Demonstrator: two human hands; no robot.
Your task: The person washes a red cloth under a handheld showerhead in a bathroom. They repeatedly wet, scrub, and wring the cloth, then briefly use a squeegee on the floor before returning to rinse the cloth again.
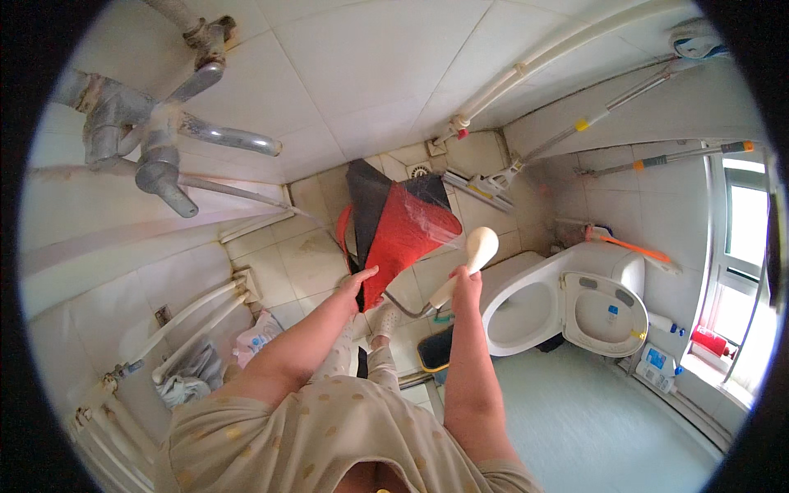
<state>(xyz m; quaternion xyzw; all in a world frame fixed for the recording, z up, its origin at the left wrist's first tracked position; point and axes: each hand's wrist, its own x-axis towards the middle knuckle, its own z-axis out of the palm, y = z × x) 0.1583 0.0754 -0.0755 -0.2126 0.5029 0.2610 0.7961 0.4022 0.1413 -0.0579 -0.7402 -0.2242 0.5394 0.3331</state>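
Observation:
My left hand (359,288) grips the near edge of a red and black mat (407,225), thumb on top. The mat hangs folded, its far end down by the tiled floor (296,265). In my right hand (466,287) is a cream handheld shower head (481,246), its head aimed at the mat. Fine streams of water cross the red surface. A flexible metal shower hose (407,311) curves from the handle's lower end and passes behind my left hand and the mat. Whether the mat's far corner touches the floor I cannot tell.
A toilet (524,317) with its lid raised stands at right. Beyond the mat are a floor drain (420,171) and a squeeze mop (487,188). A metal mixer tap (160,142) juts out at upper left; white pipes (185,320) run along the left wall.

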